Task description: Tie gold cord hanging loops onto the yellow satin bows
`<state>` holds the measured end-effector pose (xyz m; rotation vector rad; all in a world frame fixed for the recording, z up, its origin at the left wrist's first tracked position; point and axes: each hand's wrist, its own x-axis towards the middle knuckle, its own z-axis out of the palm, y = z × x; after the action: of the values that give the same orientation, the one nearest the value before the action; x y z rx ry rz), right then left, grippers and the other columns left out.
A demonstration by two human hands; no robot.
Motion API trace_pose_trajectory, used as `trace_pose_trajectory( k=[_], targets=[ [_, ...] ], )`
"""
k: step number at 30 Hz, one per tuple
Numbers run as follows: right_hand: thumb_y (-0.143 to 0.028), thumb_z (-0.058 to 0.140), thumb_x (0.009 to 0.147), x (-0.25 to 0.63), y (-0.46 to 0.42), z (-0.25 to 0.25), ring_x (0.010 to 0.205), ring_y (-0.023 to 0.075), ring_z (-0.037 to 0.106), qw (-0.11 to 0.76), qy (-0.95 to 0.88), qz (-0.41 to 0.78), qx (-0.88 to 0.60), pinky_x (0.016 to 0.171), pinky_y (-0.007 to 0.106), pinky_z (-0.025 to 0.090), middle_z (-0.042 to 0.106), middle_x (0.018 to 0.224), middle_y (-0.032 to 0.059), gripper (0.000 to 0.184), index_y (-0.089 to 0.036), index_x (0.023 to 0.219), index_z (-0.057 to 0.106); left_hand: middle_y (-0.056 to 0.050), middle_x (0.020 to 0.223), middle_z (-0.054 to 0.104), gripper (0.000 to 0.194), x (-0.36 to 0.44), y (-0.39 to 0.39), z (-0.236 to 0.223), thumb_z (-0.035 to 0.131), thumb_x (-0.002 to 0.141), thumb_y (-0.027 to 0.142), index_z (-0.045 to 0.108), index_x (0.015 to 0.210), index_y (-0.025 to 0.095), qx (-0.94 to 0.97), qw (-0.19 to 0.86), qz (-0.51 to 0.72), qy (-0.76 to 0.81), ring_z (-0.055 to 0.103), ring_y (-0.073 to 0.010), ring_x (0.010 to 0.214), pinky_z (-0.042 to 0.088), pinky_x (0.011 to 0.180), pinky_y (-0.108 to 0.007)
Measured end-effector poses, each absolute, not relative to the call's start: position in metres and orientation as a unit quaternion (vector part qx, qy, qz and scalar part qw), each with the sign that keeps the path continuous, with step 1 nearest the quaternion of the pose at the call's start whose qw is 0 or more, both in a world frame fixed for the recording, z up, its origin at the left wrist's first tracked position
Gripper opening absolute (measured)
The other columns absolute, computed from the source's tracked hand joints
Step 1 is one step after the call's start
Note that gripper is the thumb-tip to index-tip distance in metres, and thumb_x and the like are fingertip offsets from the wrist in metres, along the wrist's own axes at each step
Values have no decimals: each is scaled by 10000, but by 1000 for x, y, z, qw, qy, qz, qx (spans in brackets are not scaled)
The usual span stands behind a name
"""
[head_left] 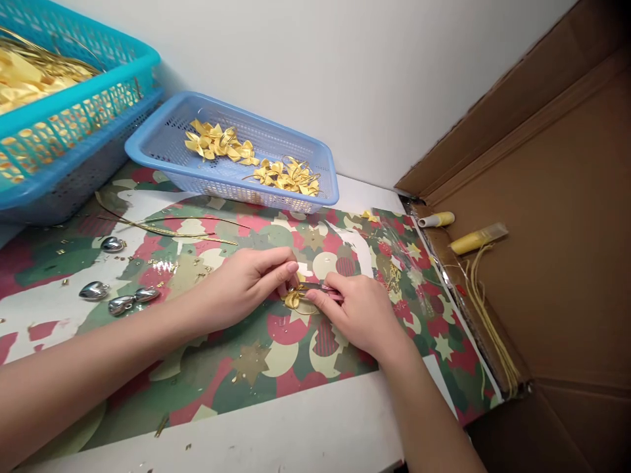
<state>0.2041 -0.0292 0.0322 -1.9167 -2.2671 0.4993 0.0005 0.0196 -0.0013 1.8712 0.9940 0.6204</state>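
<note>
My left hand (251, 282) is closed, its thumb and fingers pinching a small gold ribbon bow (292, 300) at the middle of the table. A thin gold wire loops out from beneath this bow toward the right. My right hand (359, 309) is wrapped around small pink-handled scissors (332, 293), whose grey blades point left and reach the bow by my left fingertips. Fingers partly cover where blades and bow meet. Left of my left hand lie several shiny silver hearts (93, 290).
A blue basket (231, 179) holding gold bows stands behind my hands. Stacked baskets, with a turquoise one (113, 62) on top, are at the far left. Loose gold cords (167, 230) lie on the patterned sheet (286, 358). Cardboard (552, 230) walls the right side, with yellow cords (493, 335) beside it.
</note>
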Motion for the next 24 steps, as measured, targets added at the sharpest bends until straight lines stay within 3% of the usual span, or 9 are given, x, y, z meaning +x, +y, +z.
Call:
trace_pose_trajectory(
  k=[9, 19, 24],
  targets=[
    [-561, 525, 938, 203, -29, 28, 515, 116, 356, 67, -762, 138, -630, 524, 246, 177, 475, 536, -41, 431, -216, 682, 551, 1, 691, 678, 400, 0, 21, -3, 382, 967, 493, 586, 763, 216, 760, 445, 251, 402, 621, -161, 623, 467, 572, -264],
    [-562, 522, 928, 201, -26, 26, 507, 118, 344, 77, -761, 137, -629, 507, 258, 170, 459, 520, -38, 463, -207, 634, 478, 3, 685, 681, 395, 1, 20, -2, 389, 967, 480, 586, 749, 216, 757, 451, 255, 398, 631, -156, 615, 480, 567, -257],
    [-555, 515, 921, 221, -21, 31, 530, 129, 451, 128, -721, 151, -664, 526, 255, 265, 524, 561, -36, 421, -214, 676, 484, -7, 733, 706, 383, 1, 19, -3, 406, 974, 473, 609, 774, 217, 744, 467, 263, 400, 663, -163, 664, 515, 610, -262]
  ],
)
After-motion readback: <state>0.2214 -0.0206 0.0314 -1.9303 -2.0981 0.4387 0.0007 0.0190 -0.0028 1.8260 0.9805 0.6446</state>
